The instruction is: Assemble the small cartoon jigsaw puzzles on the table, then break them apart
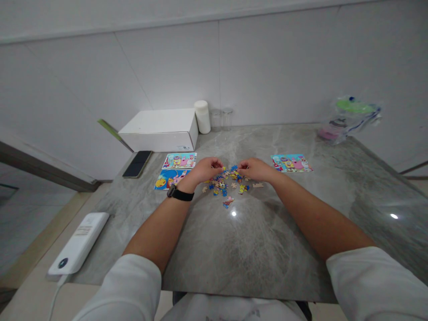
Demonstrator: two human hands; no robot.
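Observation:
A loose heap of small jigsaw puzzle pieces [219, 183], mostly blue, yellow and bare brown, lies mid-table. At its left side my left hand [207, 170] is closed in a pinch, with a bit of yellow puzzle piece at the fingertips. My right hand [254, 169] pinches at the heap's right side, a blue puzzle piece by its fingertips; the fingers partly hide it. Nearer to me lies a small joined cluster of pieces [228, 203]. Two cartoon picture cards, one pink and teal [180, 160], one blue [163, 179], lie beside my left wrist.
A similar picture card [292, 163] lies right of my right hand. Behind stand a white box [160, 129], a white bottle [202, 117] and two clear glasses [227, 119]. A phone [137, 163], a white power bank [80, 243] with cable, and a plastic bag [347, 118] sit near the edges.

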